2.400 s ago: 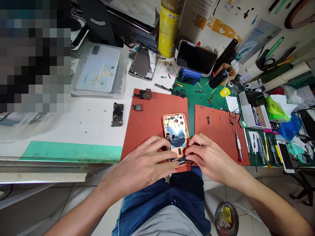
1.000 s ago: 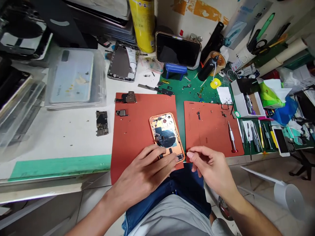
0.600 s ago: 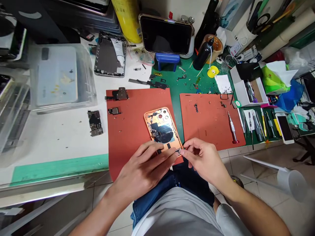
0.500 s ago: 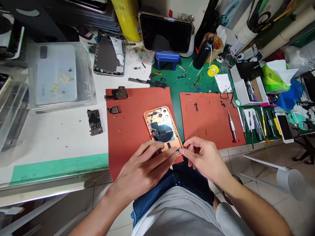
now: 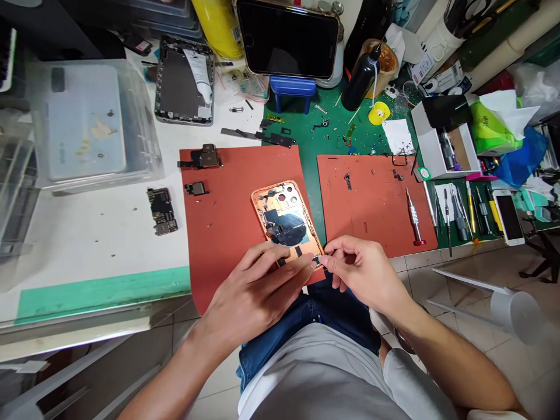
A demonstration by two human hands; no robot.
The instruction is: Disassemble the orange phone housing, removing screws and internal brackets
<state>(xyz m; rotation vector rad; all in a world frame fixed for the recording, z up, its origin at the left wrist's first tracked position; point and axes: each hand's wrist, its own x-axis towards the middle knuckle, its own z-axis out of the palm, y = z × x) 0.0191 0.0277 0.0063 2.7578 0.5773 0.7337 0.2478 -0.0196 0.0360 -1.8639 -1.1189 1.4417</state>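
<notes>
An orange phone back housing [image 5: 306,238], its inner side up, lies tilted on the left red mat near the table's front edge. Inside it show a round dark pad [image 5: 289,229], thin flex cables and dark strips. My left hand [image 5: 258,286] reaches over its lower end, fingertips pressed down near the bottom right corner; the thumb is hidden. At that corner, my right hand [image 5: 356,265] has thumb and index finger closed on the edge, the other fingers curled. A small dark part [image 5: 317,260] sits between the two hands' fingertips, too small to identify.
Camera modules [image 5: 205,156] lie on the left red mat [image 5: 227,221], a circuit board [image 5: 161,211] beside it. A screwdriver [image 5: 412,216] rests on the right mat [image 5: 359,216]. Behind stand a propped phone [image 5: 286,38] on a blue stand [image 5: 292,86] and a black bottle [image 5: 361,81].
The whole view has shifted slightly, so the bench appears a little higher and further left. Both hands stay at the housing's lower end, with the fingertips hardly moved.
</notes>
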